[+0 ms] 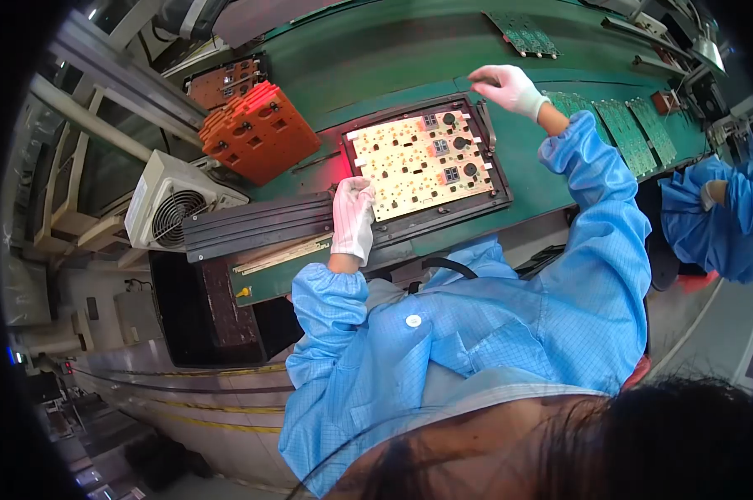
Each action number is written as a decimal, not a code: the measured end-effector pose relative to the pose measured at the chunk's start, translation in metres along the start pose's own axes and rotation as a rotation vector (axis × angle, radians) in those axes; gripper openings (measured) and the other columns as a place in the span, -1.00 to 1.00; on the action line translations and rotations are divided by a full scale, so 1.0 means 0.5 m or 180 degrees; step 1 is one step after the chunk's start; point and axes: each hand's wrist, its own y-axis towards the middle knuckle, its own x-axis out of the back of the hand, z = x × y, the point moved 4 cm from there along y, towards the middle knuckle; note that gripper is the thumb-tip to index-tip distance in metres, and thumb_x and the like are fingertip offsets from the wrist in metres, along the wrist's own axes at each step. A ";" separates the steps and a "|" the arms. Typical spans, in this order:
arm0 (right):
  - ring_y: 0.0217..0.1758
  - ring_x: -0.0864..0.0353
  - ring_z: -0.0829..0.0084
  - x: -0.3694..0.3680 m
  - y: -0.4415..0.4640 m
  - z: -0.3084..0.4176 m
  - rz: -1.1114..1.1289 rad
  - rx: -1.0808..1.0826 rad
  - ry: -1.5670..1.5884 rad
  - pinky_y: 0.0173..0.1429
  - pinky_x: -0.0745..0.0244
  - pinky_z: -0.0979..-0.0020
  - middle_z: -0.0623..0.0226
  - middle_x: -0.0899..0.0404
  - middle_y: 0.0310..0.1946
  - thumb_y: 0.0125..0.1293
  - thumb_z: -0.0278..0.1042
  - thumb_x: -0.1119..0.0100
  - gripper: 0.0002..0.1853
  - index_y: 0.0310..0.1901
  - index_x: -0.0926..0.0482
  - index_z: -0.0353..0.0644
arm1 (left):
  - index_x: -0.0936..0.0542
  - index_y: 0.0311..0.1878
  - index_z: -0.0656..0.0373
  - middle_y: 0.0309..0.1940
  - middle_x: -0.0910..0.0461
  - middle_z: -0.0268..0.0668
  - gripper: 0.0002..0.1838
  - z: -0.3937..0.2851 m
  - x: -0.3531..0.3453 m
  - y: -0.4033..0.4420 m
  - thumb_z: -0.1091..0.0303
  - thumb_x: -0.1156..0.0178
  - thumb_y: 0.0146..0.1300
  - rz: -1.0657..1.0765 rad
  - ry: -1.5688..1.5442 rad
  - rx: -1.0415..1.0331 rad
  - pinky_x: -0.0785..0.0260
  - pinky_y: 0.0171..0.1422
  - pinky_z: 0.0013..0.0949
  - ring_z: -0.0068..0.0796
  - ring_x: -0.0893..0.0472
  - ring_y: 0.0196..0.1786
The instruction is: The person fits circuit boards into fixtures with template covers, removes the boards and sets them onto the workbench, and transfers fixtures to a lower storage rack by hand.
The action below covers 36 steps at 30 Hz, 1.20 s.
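A pale circuit board panel (pixel 410 171) with dark round parts and small display-like parts lies in a black frame (pixel 500 167) on the green table. My left hand (pixel 353 218), in a white glove, is at the panel's left edge. Its fingers are bent and look closed on that edge, though the fingertips are partly hidden. Beyond the frame's far right corner, my right hand (pixel 514 90) is raised, also gloved. Its thumb and fingers are apart, with nothing visible between them.
Orange fixture plates (pixel 260 133) are stacked at the left, near a white fan unit (pixel 176 204) and a dark rail (pixel 260 223). Green circuit boards (pixel 626 133) lie on the right, with another green board (pixel 522 35) farther back. A person's blue sleeve (pixel 710 208) shows at the far right.
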 end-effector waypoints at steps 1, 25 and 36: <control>-0.07 -0.59 0.51 -0.001 -0.014 -0.010 0.0015 -0.0098 0.0188 0.06 -0.46 0.50 0.21 -0.62 -0.20 0.25 -0.47 -0.08 -0.73 -0.03 -0.50 -0.39 | -0.36 -0.10 0.18 -0.44 -0.39 -0.47 -0.81 -0.001 0.001 -0.003 0.47 -0.03 0.21 0.0047 -0.0150 0.0002 -0.15 -0.47 -0.68 -0.76 -0.30 -0.50; 0.01 -0.52 0.42 -0.061 -0.263 -0.083 -0.0195 -0.0909 0.1804 -0.04 -0.49 0.43 0.20 -0.51 -0.02 0.35 -0.08 0.03 -0.44 0.19 -0.30 -0.39 | -0.37 -0.19 0.15 -0.44 -0.38 -0.47 -0.81 -0.088 -0.103 0.052 0.46 -0.13 0.15 0.0478 -0.0476 -0.0063 -0.05 -0.54 -0.68 -0.75 -0.25 -0.58; -0.29 -0.57 0.53 -0.106 -0.318 -0.153 -0.0782 -0.1420 0.3363 -0.25 -0.48 0.57 0.35 -0.54 -0.16 0.33 -0.20 -0.01 -0.57 0.16 -0.34 -0.25 | -0.38 -0.17 0.18 -0.47 -0.38 -0.50 -0.82 -0.161 -0.238 0.111 0.40 -0.13 0.21 0.0916 0.0172 -0.0188 -0.10 -0.51 -0.66 -0.76 -0.30 -0.54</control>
